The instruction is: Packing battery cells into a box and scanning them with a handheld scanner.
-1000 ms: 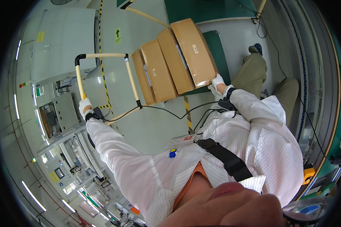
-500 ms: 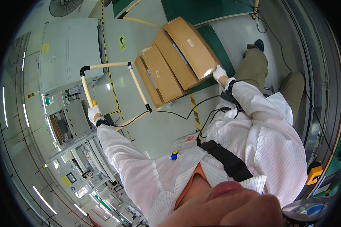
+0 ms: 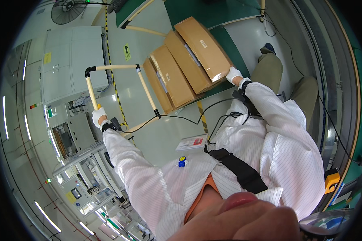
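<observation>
My left hand (image 3: 99,117), in a white glove, is closed round the cream tube handle (image 3: 91,92) of a cart, which has black corner joints. Several brown cardboard boxes (image 3: 201,50) stand in a row on the cart's green deck (image 3: 238,56), leaning slightly. At the lower corner of the rightmost box rests my white-gloved right hand (image 3: 233,75), its fingers against the cardboard and partly hidden. Black straps circle both wrists, and a black cable (image 3: 181,117) runs between them across the front of the boxes.
Green-topped tables (image 3: 213,12) stand at the far side. Yellow-black tape (image 3: 113,72) and a green arrow sign (image 3: 126,52) mark the floor. Grey cabinets (image 3: 76,64) and machines (image 3: 78,193) line the left; a fan (image 3: 68,10) stands far left. A dark rail (image 3: 330,72) runs along the right.
The floor sign, cabinets and fan have shifted slightly down in view, while the cart handle and boxes stay nearly in place. Both hands keep their positions on the handle and box.
</observation>
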`<state>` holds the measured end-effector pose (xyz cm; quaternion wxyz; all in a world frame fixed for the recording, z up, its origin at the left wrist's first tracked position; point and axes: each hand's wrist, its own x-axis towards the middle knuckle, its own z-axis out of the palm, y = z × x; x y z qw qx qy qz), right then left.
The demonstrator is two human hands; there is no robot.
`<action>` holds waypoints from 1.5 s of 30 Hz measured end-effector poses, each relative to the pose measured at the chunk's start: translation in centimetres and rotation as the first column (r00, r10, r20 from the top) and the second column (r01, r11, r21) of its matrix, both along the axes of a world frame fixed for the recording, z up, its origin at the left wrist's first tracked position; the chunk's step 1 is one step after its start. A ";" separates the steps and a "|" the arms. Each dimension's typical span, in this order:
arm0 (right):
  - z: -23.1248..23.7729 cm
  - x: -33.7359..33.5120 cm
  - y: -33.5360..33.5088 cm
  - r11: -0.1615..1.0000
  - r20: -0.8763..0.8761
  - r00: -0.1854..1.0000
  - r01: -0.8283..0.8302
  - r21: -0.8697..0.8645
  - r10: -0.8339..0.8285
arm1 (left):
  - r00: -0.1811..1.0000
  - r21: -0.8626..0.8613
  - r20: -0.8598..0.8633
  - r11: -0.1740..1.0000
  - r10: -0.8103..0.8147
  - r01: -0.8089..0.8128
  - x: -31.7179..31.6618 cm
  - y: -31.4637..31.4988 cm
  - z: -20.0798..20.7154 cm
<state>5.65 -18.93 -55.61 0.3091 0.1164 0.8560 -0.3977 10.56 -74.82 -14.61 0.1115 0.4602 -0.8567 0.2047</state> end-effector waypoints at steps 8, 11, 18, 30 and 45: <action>2.2 8.6 -3.0 0.997 0.005 1.000 -0.011 0.079 0.011 | 0.996 0.090 -0.035 0.992 -0.087 0.089 7.9 -2.6 1.8; 1.8 8.2 -2.0 0.997 -0.118 0.992 -0.039 0.070 0.047 | 0.995 0.076 0.014 0.992 -0.100 0.099 7.2 -2.3 2.6; -1.1 9.1 -1.4 0.987 -0.166 0.976 0.123 -0.105 -0.139 | 0.992 0.085 -0.003 0.988 -0.130 0.130 8.0 -3.6 2.2; 1.3 11.9 -4.4 0.943 -0.135 0.938 0.329 0.052 -0.320 | 0.986 0.041 0.005 0.985 -0.167 0.167 8.8 -4.9 1.9; 2.5 14.5 -8.3 0.882 -0.082 0.881 0.470 0.042 -0.466 | 0.980 0.042 -0.010 0.979 -0.198 0.199 9.4 -4.8 2.4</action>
